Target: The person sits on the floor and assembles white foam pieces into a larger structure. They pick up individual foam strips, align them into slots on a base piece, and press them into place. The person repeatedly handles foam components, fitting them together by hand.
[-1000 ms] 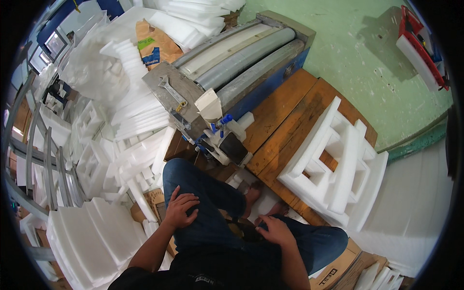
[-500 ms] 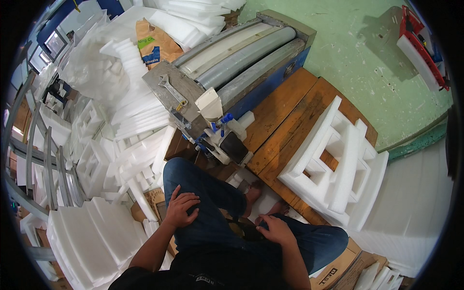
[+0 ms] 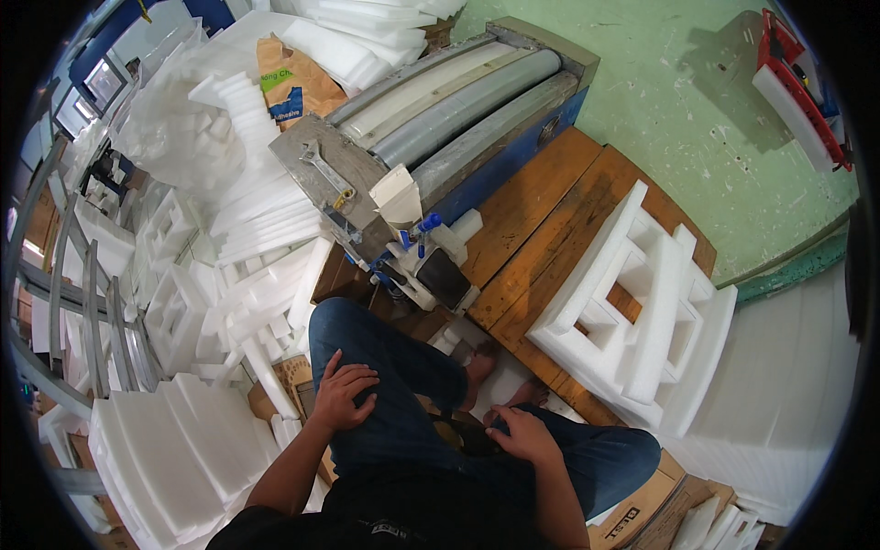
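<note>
My left hand [image 3: 345, 395] lies on my left thigh, fingers apart, holding nothing. On my right thigh rests my right hand [image 3: 529, 434]; its fingers stretch over the inner side of the jeans [image 3: 587, 456] with nothing seen in them. To the right, a white foam frame [image 3: 649, 353] with square openings lies on a brown wooden table [image 3: 513, 252]. Ahead of my knees stands a machine with long grey rollers [image 3: 467, 108]. At its near end are a blue-handled device [image 3: 426, 225] and an adjustable wrench [image 3: 321, 168].
White foam sheets and blocks [image 3: 183, 431] pile up on the left, beside curved metal bars [image 3: 92, 302]. A brown paper bag [image 3: 316, 82] sits behind the machine. Cardboard [image 3: 632, 509] lies at lower right. A red rack [image 3: 779, 46] hangs on the green wall [image 3: 642, 82].
</note>
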A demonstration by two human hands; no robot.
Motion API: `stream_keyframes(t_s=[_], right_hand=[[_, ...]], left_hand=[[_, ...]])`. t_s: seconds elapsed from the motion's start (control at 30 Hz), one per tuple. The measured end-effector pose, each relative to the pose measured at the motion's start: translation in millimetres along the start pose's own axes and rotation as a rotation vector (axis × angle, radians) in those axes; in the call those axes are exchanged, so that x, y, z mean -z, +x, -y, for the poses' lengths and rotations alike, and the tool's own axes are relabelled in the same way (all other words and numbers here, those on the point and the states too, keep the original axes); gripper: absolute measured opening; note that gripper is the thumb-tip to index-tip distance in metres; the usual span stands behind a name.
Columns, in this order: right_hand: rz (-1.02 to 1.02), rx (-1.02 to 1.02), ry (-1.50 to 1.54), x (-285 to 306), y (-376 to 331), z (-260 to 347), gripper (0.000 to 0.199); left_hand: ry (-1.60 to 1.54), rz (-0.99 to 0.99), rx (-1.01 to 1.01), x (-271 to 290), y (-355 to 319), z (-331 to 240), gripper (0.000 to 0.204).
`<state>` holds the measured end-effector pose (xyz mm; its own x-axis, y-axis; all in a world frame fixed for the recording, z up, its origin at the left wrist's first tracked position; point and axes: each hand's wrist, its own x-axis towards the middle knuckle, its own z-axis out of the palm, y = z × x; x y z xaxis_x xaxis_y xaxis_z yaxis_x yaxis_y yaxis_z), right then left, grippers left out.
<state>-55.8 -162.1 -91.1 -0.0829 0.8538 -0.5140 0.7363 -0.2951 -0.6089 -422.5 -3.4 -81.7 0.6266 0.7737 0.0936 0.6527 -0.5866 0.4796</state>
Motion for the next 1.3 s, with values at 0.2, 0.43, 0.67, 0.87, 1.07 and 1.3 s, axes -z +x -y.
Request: stream_keyframes(t_s=[0.2, 0.43, 0.67, 0.87, 1.07, 1.3], right_hand=[[0.005, -0.008, -0.004, 2.4, -1.1, 3.5, 0.052], [-0.007, 0.001, -0.002, 0.9, -1.4, 1.9, 0.053], [-0.015, 0.0, -0.003, 0.2, -1.8, 2.5, 0.052], [-0.009, -0.001, -0.005, -0.7, -0.9, 0.9, 0.053], [-0.017, 0.005, -0.013, -3.2, -0.5, -1.5, 0.053], [-0.017, 0.012, 0.0, -0.3, -1.8, 1.5, 0.052]], left_hand=[[-0.004, -0.006, -0.005, -0.2, -0.1, 0.7, 0.027], [0.0, -0.008, -0.009, 1.3, 0.3, -0.6, 0.027], [0.003, -0.013, -0.008, 0.1, -0.4, 0.3, 0.028], [0.0, -0.012, -0.009, 1.0, 0.1, -0.2, 0.027], [-0.001, -0.007, -0.006, -0.3, -1.1, 1.8, 0.027], [0.005, 0.003, -0.003, 0.7, -0.4, 0.7, 0.027]])
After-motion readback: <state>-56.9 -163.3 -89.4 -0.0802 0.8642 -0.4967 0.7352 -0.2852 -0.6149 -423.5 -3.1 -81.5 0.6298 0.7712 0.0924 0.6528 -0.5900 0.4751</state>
